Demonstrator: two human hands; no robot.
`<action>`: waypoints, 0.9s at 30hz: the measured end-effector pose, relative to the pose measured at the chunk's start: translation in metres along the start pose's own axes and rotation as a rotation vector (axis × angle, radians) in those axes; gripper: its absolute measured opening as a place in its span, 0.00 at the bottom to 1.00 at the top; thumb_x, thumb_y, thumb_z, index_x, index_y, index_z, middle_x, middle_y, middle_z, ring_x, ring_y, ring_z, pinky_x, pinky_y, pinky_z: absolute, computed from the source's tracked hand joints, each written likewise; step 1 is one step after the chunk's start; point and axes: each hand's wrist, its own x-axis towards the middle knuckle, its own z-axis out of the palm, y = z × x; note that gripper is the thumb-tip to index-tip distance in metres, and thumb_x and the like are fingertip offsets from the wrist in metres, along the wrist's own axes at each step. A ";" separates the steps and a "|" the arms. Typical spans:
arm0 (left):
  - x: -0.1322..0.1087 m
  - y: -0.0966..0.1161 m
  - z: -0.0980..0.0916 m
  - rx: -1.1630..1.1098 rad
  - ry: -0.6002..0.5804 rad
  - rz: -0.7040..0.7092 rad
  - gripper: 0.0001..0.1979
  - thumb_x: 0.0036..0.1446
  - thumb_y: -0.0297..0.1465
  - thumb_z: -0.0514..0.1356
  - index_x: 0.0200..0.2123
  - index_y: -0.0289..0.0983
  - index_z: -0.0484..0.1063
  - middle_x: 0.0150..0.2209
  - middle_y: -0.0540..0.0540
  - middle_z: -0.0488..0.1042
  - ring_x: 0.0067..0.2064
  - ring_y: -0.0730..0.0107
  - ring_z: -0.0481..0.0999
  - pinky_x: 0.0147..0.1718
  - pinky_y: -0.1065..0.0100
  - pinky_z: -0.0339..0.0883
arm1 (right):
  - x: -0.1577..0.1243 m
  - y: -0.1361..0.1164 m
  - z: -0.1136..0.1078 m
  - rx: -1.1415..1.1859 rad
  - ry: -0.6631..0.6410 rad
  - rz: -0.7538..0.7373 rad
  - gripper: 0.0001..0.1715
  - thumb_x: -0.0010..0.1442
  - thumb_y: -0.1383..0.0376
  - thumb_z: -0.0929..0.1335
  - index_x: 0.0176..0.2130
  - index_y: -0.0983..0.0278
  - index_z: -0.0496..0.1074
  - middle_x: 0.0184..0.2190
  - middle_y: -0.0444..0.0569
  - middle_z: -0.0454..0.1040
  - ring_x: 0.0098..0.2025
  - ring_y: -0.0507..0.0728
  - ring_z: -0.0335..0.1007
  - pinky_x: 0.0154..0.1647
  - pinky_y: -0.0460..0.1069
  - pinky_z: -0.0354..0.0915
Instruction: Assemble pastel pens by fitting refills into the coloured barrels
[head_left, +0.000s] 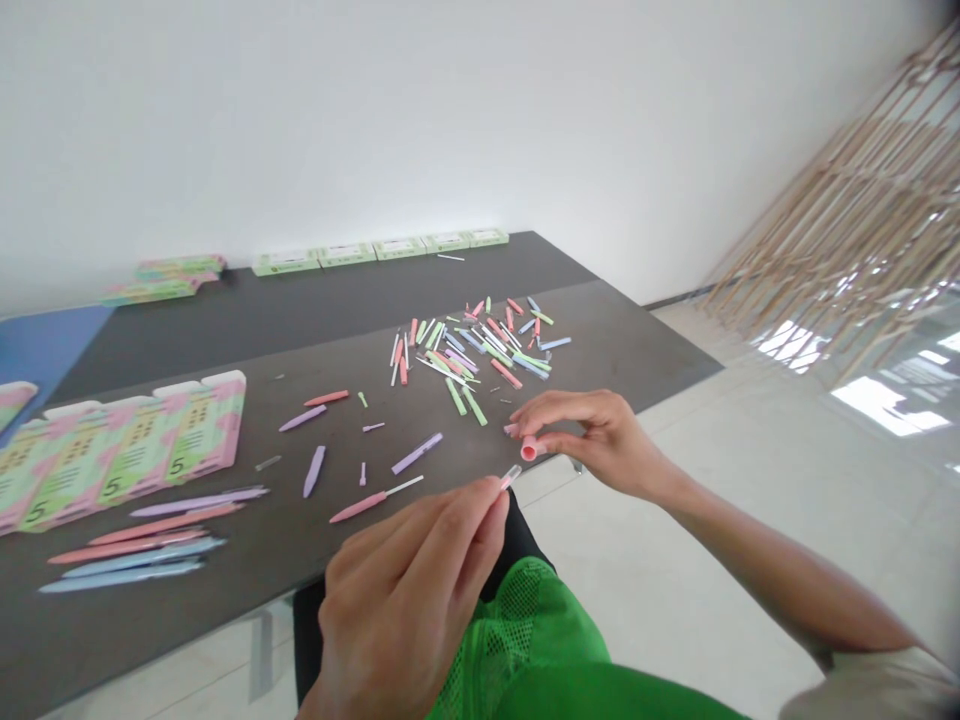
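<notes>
My left hand (420, 570) pinches a small clear plastic piece (511, 477) between thumb and forefinger, in front of the table edge. Facing it, my right hand (592, 435) grips a pink pen barrel (529, 449) whose round open end points at me. A short gap separates the two parts. On the table left of my hands lie a pink pen half with a white refill (375, 500), a purple barrel (417, 453) and small purple and green pieces. Farther back is a heap of mixed pen parts (480, 345).
Several assembled pens (150, 550) lie at the left, below a row of printed boxes (180, 430). More flat boxes (345, 255) line the table's far edge by the wall. Wooden poles (847, 190) lean at the right. The dark table (637, 350) ends at my right hand.
</notes>
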 end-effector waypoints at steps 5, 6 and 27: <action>-0.001 0.001 -0.003 0.011 0.001 -0.014 0.06 0.62 0.24 0.67 0.43 0.36 0.79 0.35 0.50 0.85 0.32 0.74 0.85 0.40 0.77 0.78 | 0.004 0.000 0.002 -0.068 0.024 -0.065 0.04 0.62 0.60 0.76 0.39 0.55 0.85 0.38 0.48 0.85 0.55 0.62 0.76 0.56 0.59 0.72; -0.001 0.001 -0.003 0.020 0.004 -0.019 0.07 0.62 0.24 0.67 0.44 0.36 0.79 0.36 0.50 0.86 0.32 0.73 0.85 0.39 0.76 0.78 | 0.004 0.001 0.002 -0.068 0.019 -0.068 0.04 0.62 0.60 0.76 0.39 0.55 0.85 0.38 0.48 0.85 0.55 0.62 0.76 0.57 0.59 0.71; 0.002 -0.010 -0.004 0.107 -0.241 0.119 0.14 0.70 0.22 0.52 0.50 0.35 0.77 0.43 0.42 0.83 0.40 0.63 0.84 0.38 0.65 0.80 | 0.002 -0.005 0.007 -0.219 -0.037 -0.209 0.09 0.67 0.63 0.73 0.46 0.54 0.84 0.40 0.48 0.85 0.52 0.62 0.76 0.58 0.60 0.70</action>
